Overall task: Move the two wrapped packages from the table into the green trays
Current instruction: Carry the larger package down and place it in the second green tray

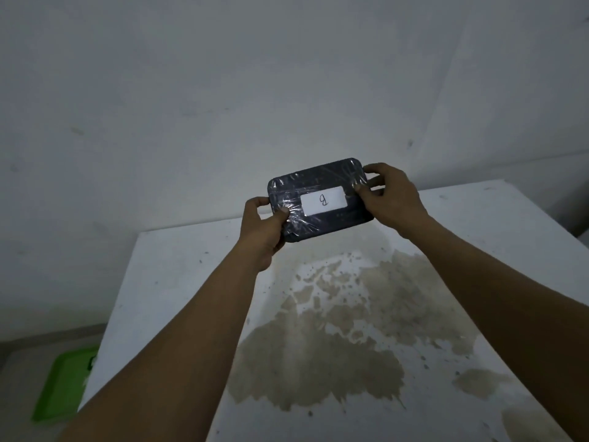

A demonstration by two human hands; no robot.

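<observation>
A dark package (318, 186) wrapped in clear film, with a white label bearing a handwritten letter, is held up in the air above the far part of the white table (178, 282). My left hand (264, 231) grips its lower left corner. My right hand (389, 196) grips its upper right end. The label faces me, tilted slightly. One green tray (63, 384) lies on the floor at the lower left, partly hidden by the table's edge and my left forearm. No second package shows.
The table top carries large brownish stains across its middle and right. A plain grey wall stands close behind the table. The floor is visible at the left beside the table.
</observation>
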